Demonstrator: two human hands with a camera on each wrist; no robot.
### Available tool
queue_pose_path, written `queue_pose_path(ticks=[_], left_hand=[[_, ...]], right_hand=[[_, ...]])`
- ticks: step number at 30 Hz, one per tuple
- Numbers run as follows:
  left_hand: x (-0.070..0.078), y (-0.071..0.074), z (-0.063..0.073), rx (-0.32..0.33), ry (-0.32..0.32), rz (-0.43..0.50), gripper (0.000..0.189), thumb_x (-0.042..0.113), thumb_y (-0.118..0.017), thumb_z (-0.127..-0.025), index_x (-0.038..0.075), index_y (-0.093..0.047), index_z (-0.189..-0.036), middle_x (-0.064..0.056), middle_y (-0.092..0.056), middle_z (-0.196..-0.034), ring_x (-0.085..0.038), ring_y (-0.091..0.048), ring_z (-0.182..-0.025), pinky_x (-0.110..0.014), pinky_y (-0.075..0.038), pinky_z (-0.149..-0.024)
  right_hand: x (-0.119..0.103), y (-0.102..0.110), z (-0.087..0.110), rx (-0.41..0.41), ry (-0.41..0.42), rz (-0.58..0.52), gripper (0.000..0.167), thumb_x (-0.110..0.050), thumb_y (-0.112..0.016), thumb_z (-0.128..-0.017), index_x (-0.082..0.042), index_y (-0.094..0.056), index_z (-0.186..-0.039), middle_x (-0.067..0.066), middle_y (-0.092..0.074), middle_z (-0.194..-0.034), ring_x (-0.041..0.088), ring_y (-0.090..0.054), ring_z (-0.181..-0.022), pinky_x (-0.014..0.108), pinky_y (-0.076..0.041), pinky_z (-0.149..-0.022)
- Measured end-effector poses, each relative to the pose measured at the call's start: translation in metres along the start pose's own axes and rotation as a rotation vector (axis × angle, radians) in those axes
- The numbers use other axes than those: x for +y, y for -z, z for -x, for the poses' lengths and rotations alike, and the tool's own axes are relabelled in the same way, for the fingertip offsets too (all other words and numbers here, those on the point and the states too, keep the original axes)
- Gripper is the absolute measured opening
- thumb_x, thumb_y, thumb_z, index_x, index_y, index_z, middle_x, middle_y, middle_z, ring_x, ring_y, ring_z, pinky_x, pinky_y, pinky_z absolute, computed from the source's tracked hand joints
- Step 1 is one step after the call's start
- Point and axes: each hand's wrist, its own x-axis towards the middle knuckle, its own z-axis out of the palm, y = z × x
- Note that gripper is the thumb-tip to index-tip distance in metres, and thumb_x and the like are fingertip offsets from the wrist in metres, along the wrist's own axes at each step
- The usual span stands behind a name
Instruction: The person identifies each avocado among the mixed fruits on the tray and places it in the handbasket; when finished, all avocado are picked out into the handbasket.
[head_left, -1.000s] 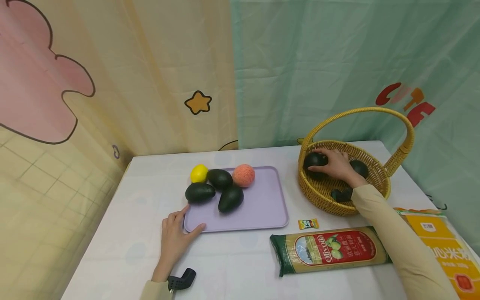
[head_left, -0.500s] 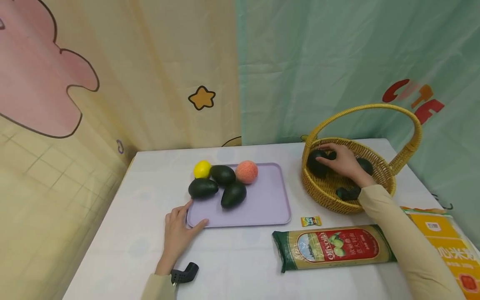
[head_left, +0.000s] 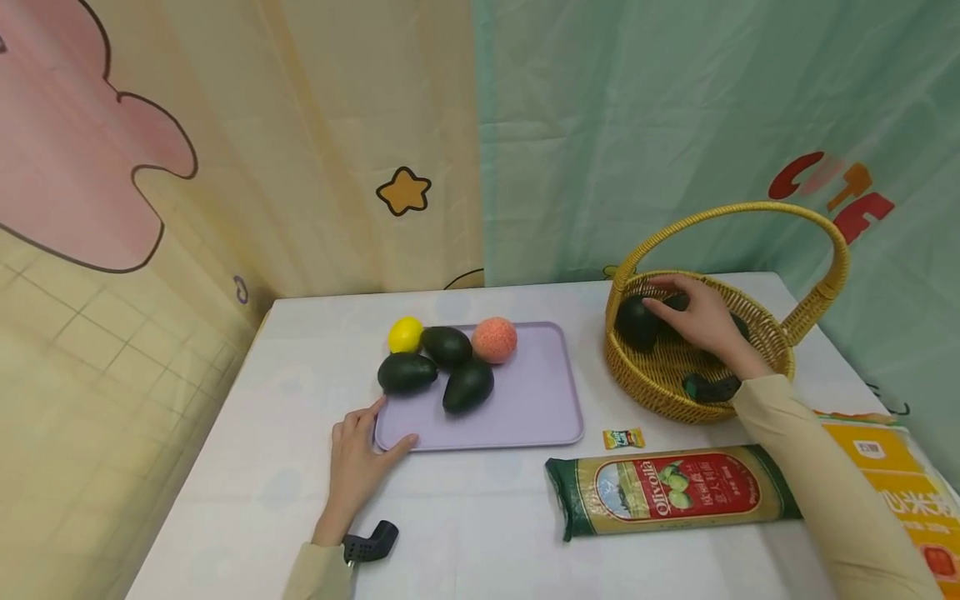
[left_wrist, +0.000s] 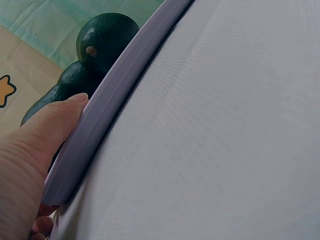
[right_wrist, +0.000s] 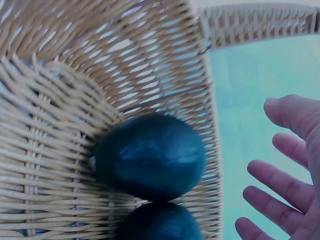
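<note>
In the head view my left hand (head_left: 354, 462) is at the near left corner of a lilac tray (head_left: 536, 417), its thumb on the front rim and its index finger at the left rim. On the tray lie several dark green avocados (head_left: 468, 386), a yellow lemon (head_left: 406, 335) and a round, coral-coloured fruit (head_left: 494, 340). My right hand (head_left: 697, 315) is over the wicker basket (head_left: 660, 404), with its fingers spread and nothing between them. Below it an avocado (right_wrist: 150, 156) rests against the basket wall, with a second avocado (right_wrist: 160, 223) beside it.
A green and gold pasta packet (head_left: 675, 492) lies in front of the basket, with a small candy packet (head_left: 623, 438) behind it. An orange food bag (head_left: 892, 483) lies at the right. The basket's tall handle (head_left: 750, 208) arches over my right hand.
My right hand has let go of the avocado at the basket's left side and moved up and right from it. My left hand keeps its place at the tray corner.
</note>
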Motion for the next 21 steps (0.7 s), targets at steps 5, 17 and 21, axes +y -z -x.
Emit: queue_pose_path(ticks=[5, 17, 21], left_hand=[[0.001, 0.000, 0.000, 0.003, -0.003, -0.001, 0.081, 0.044, -0.080, -0.073, 0.006, -0.049, -0.137, -0.017, -0.049, -0.116, -0.031, -0.036, -0.098, -0.041, -0.030, -0.077], [0.001, -0.001, -0.001, 0.006, 0.000, 0.016, 0.081, 0.042, -0.082, -0.071, 0.008, -0.050, -0.137, -0.016, -0.049, -0.116, -0.030, -0.036, -0.097, -0.040, -0.030, -0.078], [0.000, 0.000, -0.001, 0.009, 0.002, 0.011, 0.081, 0.041, -0.082, -0.071, 0.008, -0.050, -0.137, -0.015, -0.049, -0.115, -0.030, -0.036, -0.097, -0.040, -0.030, -0.078]], right_hand=[[-0.014, 0.007, 0.004, 0.087, 0.041, -0.036, 0.041, -0.031, -0.064, -0.092, -0.003, -0.061, -0.121, 0.018, -0.060, -0.118, 0.036, -0.053, -0.107, 0.049, -0.039, -0.088], [-0.055, 0.010, 0.017, 0.423, 0.404, -0.116, 0.014, -0.002, -0.071, -0.083, 0.000, -0.073, -0.097, 0.012, -0.068, -0.087, -0.006, -0.055, -0.083, 0.016, -0.040, -0.075], [-0.081, 0.010, 0.025, 0.459, 0.483, -0.173, 0.012, -0.002, -0.070, -0.082, 0.005, -0.072, -0.092, 0.019, -0.067, -0.083, -0.003, -0.057, -0.083, 0.018, -0.041, -0.076]])
